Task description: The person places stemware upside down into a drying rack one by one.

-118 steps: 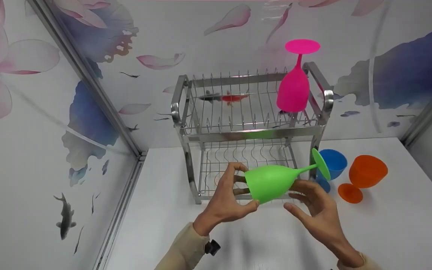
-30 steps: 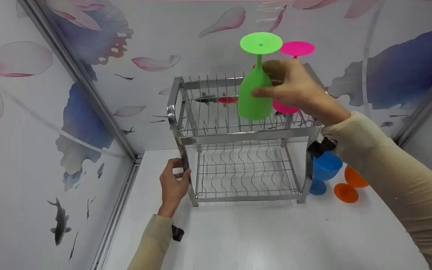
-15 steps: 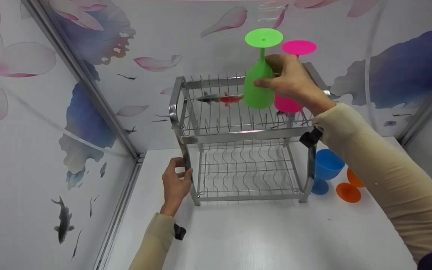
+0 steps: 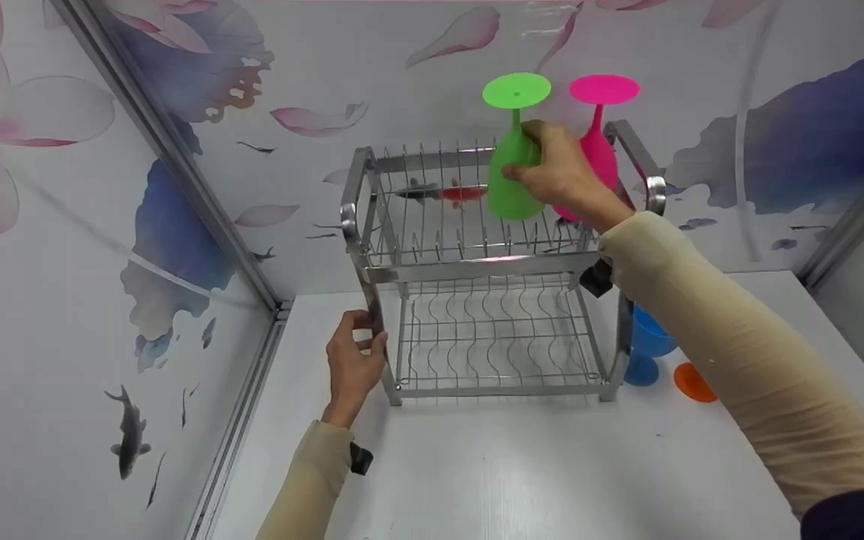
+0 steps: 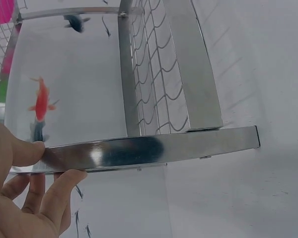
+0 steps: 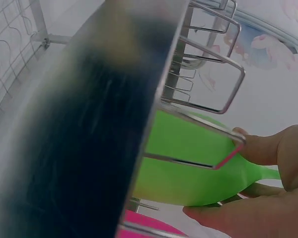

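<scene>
Gripping the upturned green silicone goblet (image 4: pixel 513 176) by its bowl, right hand (image 4: pixel 561 178) holds it on the top tier of the two-tier steel wire dish rack (image 4: pixel 432 268), beside the upturned pink goblet (image 4: pixel 601 154). Left hand (image 4: pixel 353 365) clasps the rack's front-left post.

This looks like a staged test booth made up as a kitchen corner, not a real home. A steel dish rack (image 4: pixel 492 262) with two wire tiers stands on a plain white table (image 4: pixel 537 465). Behind the rack and to both sides of it, flat panels (image 4: pixel 177 150) printed with lotus petals and fish meet in bare metal corner strips (image 4: pixel 199 202). Bright plastic goblets (image 4: pixel 511 172) stand upside down on the rack's top tier.
</scene>
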A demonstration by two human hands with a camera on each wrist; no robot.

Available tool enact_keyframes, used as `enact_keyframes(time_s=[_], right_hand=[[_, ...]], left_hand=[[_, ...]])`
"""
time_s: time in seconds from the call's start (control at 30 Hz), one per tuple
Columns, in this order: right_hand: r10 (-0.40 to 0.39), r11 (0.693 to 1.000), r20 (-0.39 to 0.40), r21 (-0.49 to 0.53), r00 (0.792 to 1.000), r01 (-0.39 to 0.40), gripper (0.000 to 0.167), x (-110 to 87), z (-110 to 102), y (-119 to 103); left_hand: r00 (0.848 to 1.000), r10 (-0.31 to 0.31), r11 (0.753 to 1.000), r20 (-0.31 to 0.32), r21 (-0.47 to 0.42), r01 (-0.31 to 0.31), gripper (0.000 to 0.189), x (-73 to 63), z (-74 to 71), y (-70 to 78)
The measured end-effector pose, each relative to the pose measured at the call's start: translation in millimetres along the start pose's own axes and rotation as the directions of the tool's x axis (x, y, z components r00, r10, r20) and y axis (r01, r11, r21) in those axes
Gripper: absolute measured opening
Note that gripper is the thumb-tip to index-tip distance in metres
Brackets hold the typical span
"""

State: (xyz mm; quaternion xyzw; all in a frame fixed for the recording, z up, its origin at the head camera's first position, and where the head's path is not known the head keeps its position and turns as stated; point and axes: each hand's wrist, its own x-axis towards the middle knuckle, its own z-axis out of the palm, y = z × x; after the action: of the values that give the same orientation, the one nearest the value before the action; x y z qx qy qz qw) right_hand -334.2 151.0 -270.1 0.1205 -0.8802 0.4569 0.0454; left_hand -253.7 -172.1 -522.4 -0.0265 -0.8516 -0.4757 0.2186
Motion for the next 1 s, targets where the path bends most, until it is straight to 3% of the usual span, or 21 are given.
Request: enact_keyframes(time_s=[0.53, 1.0], right_hand=[[0.037, 0.999, 0.008, -0.002, 0.999, -0.037, 0.063, 4.4, 6.9, 7.1], [0.08, 0.997, 0.03, -0.012, 0.996, -0.079, 0.06, 1.7, 3.5, 7.7]], left_hand=[[1.0, -0.007, 1.0, -0.001, 0.009, 0.007, 0.037, -0.2, 0.7, 0.4], [0.999, 0.032, 0.999, -0.002, -0.024, -0.032, 0.038, -1.2, 1.6, 2.3]])
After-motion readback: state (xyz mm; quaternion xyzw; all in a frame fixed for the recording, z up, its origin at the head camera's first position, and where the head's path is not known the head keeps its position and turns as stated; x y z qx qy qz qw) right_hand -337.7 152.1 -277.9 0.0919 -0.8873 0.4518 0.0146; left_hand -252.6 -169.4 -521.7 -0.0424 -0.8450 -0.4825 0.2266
